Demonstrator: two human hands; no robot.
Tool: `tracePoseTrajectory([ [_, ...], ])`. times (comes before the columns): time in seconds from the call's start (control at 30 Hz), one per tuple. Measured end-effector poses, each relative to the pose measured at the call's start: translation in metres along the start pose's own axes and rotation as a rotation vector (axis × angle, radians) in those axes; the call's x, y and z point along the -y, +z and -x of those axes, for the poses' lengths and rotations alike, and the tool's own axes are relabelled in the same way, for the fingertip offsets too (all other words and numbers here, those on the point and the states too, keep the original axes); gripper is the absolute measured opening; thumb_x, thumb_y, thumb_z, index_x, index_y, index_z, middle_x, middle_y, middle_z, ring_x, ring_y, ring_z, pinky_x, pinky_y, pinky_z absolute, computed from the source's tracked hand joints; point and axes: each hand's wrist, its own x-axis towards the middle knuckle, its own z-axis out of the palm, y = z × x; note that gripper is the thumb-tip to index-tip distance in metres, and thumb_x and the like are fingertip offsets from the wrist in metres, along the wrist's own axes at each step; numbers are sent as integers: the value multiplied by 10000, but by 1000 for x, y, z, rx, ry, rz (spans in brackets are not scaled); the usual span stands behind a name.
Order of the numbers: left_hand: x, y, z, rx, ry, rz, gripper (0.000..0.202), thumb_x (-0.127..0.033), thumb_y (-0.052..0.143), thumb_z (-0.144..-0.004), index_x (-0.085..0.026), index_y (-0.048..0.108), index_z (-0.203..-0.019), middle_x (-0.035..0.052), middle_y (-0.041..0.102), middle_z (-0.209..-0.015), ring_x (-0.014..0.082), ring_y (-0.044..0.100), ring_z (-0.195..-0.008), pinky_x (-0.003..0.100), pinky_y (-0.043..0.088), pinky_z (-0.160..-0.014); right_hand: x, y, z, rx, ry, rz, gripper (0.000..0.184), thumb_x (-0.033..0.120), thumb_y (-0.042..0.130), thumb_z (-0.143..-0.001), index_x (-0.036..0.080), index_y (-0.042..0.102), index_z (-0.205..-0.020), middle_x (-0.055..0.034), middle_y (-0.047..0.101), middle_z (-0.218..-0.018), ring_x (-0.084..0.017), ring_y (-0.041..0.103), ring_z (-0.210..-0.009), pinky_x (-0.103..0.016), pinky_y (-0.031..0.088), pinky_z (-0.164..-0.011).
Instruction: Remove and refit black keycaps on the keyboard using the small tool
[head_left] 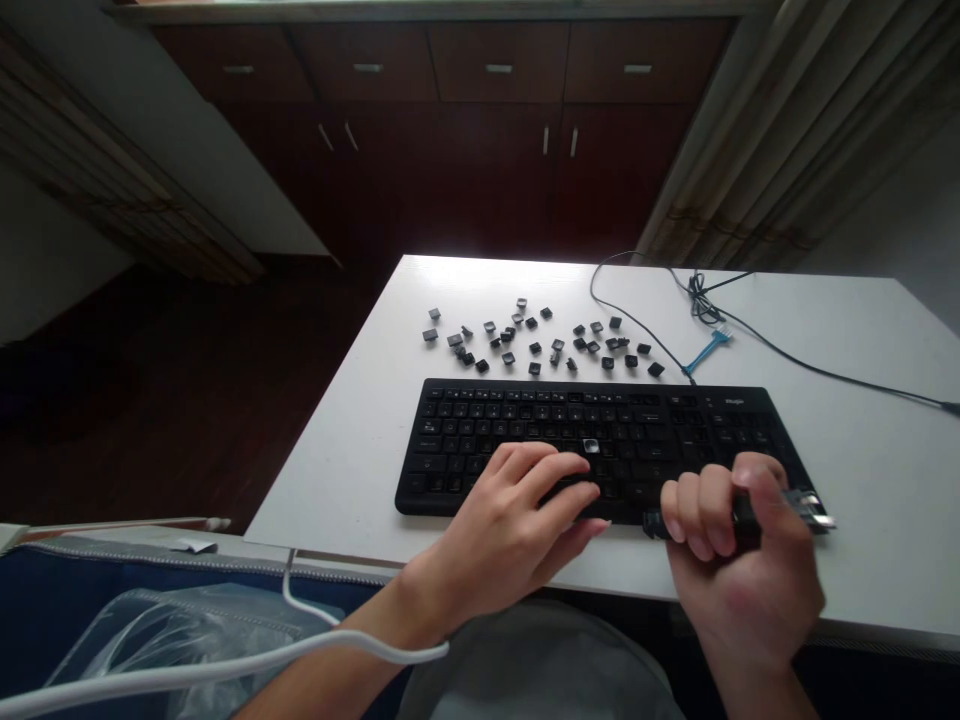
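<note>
A black keyboard point(517, 412) lies across the white table, with several of its keys showing bare sockets. My left hand point(517, 510) is over the keyboard's lower middle, fingers stretched out and holding nothing. Whether its fingertips touch the keys I cannot tell. Just beyond them, a single keycap point(591, 446) with a shiny pale face sits loose-looking on the keys. At the keyboard's lower right, my right hand point(742, 540) is wrapped round a black keycap puller point(814, 508). Its metal prongs point right and its dark other end sticks out to the left.
Several loose black keycaps point(535, 348) are scattered behind the keyboard. A blue brush point(707, 350) lies near the bundled cable point(701, 300). A white cord point(225, 665) crosses in front at lower left, over a clear plastic bag point(172, 630). Dark cabinets point(487, 170) stand beyond the table.
</note>
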Motion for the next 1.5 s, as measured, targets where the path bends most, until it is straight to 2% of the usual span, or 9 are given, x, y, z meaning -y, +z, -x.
tracePoseTrajectory([
  [0.2,17,0,9,44,9,-232,505,-476,599,-965,-145,594,-1347,143,586,-1411,320,537,-1252,494,461,-1045,17,11,-19,193,7,41,506,228,538,-916,189,263,-492,42,259,-448,-84,319,-410,-278,309,-440],
  [0.6,63,-37,64,-207,-223,-273,402,-234,702,-905,-227,590,-1291,115,599,-1316,288,565,-1201,479,499,-1028,-12,53,-50,506,-156,230,535,294,601,-945,201,376,-469,58,291,-418,-73,282,-369,-281,238,-413],
  [0.77,65,-34,66,-258,-255,-203,369,-204,702,-901,-224,601,-1255,109,603,-1280,275,570,-1188,470,507,-1027,-7,45,-49,428,-144,310,497,251,553,-968,207,414,-494,53,284,-446,-88,269,-387,-299,228,-416],
  [0.9,65,-33,64,-231,-255,-185,354,-218,709,-899,-217,613,-1240,111,605,-1280,279,569,-1191,475,512,-1019,-6,44,-46,559,-188,257,525,263,479,-999,212,372,-487,49,279,-415,-92,270,-357,-303,261,-400],
  [1.03,65,-33,65,-224,-264,-175,331,-210,694,-909,-222,617,-1231,110,602,-1287,277,568,-1197,478,512,-1020,-13,46,-44,464,-40,320,498,286,576,-955,214,395,-497,55,286,-452,-90,254,-397,-301,242,-423],
  [1.23,65,-32,66,-229,-258,-193,326,-200,702,-902,-213,624,-1218,109,607,-1280,274,575,-1189,472,514,-1013,16,48,-46,483,-98,249,504,269,471,-970,222,307,-495,45,253,-417,-96,250,-359,-302,268,-389],
  [1.37,64,-31,65,-222,-262,-196,314,-199,683,-912,-228,625,-1219,107,603,-1284,275,572,-1196,470,514,-1013,15,25,-50,490,-277,751,367,295,621,-933,217,502,-595,42,401,-502,-95,368,-415,-276,289,-401],
  [1.43,64,-32,65,-218,-262,-197,311,-193,681,-912,-225,626,-1216,108,602,-1284,275,571,-1198,466,512,-1012,11,7,-55,673,-427,1141,103,292,757,-840,221,692,-878,34,539,-610,-101,474,-470,-257,375,-437],
  [1.5,64,-31,65,-215,-261,-200,308,-188,680,-910,-220,629,-1212,109,604,-1284,274,572,-1194,464,511,-1009,10,-11,-62,853,-464,1344,363,304,756,-849,245,690,-1201,3,630,-760,-114,556,-546,-251,467,-512],
])
